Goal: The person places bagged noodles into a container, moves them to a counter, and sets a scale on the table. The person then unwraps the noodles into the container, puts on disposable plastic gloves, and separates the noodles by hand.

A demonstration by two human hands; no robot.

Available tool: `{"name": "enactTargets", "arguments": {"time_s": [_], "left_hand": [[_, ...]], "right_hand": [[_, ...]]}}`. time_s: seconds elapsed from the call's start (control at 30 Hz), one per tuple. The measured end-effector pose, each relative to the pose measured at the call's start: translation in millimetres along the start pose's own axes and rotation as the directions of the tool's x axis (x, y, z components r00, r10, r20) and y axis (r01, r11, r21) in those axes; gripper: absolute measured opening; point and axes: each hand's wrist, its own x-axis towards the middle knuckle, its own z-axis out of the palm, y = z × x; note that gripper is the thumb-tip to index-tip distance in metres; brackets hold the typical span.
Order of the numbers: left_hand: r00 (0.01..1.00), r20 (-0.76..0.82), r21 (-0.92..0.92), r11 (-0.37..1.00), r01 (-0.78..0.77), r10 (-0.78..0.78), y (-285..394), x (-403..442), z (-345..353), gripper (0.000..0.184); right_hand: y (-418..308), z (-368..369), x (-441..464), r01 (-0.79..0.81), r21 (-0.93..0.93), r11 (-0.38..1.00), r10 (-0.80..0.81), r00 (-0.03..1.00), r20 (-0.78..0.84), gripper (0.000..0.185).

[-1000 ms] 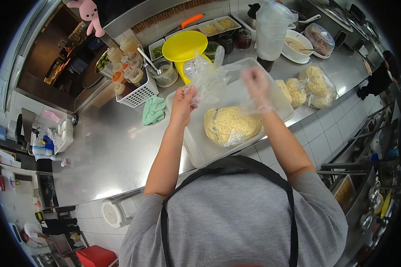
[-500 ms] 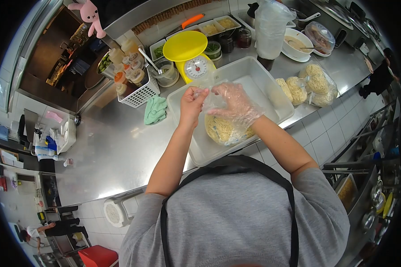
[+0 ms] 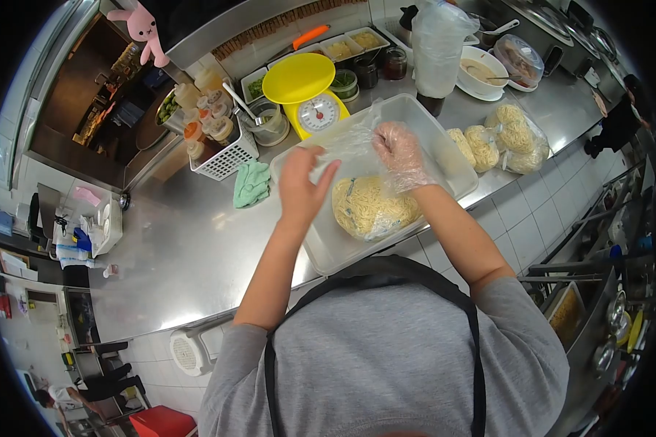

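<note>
My left hand (image 3: 306,182) is bare, its fingers apart with nothing in them, over the left side of a translucent plastic tub (image 3: 311,244). On my right hand (image 3: 397,149) is a thin clear plastic glove. That hand is closed on a piece of thin clear plastic (image 3: 350,143), which spreads out towards my left hand; whether it is a second glove or a bag, I cannot make out. Below the hands, a clear bag of noodles (image 3: 375,207) lies in the front of the tub.
A yellow kitchen scale (image 3: 315,109) stands behind the tub. Left of it are a white basket of sauce bottles (image 3: 226,159) and a green cloth (image 3: 251,184). More bagged noodles (image 3: 510,135) lie at the right, near a white bowl (image 3: 482,69). Another person (image 3: 73,397) is far off, lower left.
My left hand has opened from its pinch and moved slightly left. My right hand has gone from spread fingers to closed, further right, with the clear plastic now trailing from it.
</note>
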Motion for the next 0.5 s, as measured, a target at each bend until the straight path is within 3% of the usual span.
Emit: {"name": "enactTargets", "arguments": {"time_s": [0.03,0.07,0.1,0.13,0.2,0.23,0.3,0.33,0.37,0.4,0.43,0.5], "left_hand": [[0.989,0.149,-0.096,0.995,0.01,0.005,8.4,-5.5,2.1,0.023],[0.956,0.293,-0.188,0.982,0.035,0.022,15.2,-9.7,5.8,0.02],[0.946,0.319,-0.177,0.977,0.121,-0.06,18.9,-12.1,12.1,0.017],[0.946,0.318,-0.175,0.977,0.123,-0.062,13.7,-12.1,16.2,0.017],[0.759,0.558,0.011,0.917,0.399,-0.337,-2.8,-8.1,31.7,0.02],[0.759,0.556,0.013,0.916,0.401,-0.34,-8.2,-5.8,37.9,0.02],[0.731,0.526,-0.427,0.609,0.668,-0.434,-17.9,-2.2,49.1,0.034],[0.732,0.526,-0.426,0.611,0.667,-0.433,-24.4,-1.4,50.4,0.034],[0.607,0.616,-0.593,0.211,0.777,-0.501,-32.8,0.3,49.8,0.043],[0.476,0.727,-0.639,-0.232,0.734,-0.496,-32.8,5.4,44.8,0.052],[0.476,0.729,-0.637,-0.232,0.735,-0.493,-32.5,8.3,38.8,0.052],[0.394,0.858,-0.486,-0.769,0.416,-0.329,-28.9,11.2,24.4,0.062]], "right_hand": [[-0.5,1.1,0.0,0.001,0.002,1.0,-0.001,1.0,0.004,0.01],[-1.2,2.8,0.1,0.123,-0.02,0.992,-0.123,0.992,-0.001,0.011],[-5.3,2.7,0.8,0.244,-0.043,0.969,-0.244,0.97,-0.004,0.012],[-10.5,2.3,-0.6,0.245,-0.041,0.969,-0.246,0.969,-0.002,0.012],[-23.5,0.8,-5.1,0.432,-0.031,0.902,-0.426,0.898,0.109,0.016],[-24.9,3.0,-7.1,0.433,-0.029,0.901,-0.428,0.897,0.111,0.016],[-29.4,7.5,-9.5,0.59,-0.136,0.796,-0.576,0.807,0.132,0.022],[-33.5,7.5,-10.0,0.59,-0.136,0.796,-0.576,0.807,0.13,0.022],[-37.1,6.0,-10.0,0.601,-0.095,0.793,-0.595,0.799,0.09,0.025],[-39.3,3.6,-9.5,0.611,-0.055,0.789,-0.609,0.791,0.051,0.029],[-36.3,2.0,-8.7,0.61,-0.058,0.791,-0.608,0.793,0.05,0.029],[-28.9,1.2,-5.8,0.404,0.094,0.91,-0.414,0.899,0.144,0.033]]}}
